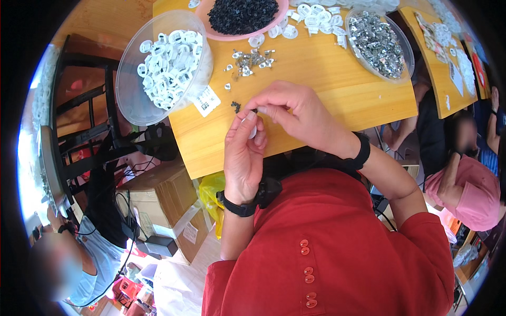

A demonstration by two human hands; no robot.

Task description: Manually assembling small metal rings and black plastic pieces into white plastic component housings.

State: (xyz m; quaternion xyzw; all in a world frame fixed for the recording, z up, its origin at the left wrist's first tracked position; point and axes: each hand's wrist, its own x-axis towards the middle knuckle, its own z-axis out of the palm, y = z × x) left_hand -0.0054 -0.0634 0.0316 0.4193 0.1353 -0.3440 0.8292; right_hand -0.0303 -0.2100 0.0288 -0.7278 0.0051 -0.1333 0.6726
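From where our hands meet, a clear tub [128, 97] of white parts sits at ten o'clock on the desk [327, 81]; black pieces [235, 107] lie nearby, also toward ten; a pink bowl [242, 37] stands at twelve; our left hand [244, 150] grasps a white part [253, 132]; our right hand [295, 108] bunches its fingertips at a dark bit [255, 110], whether gripping it we cannot tell; a clear bowl [410, 58] of metal pieces is at two.
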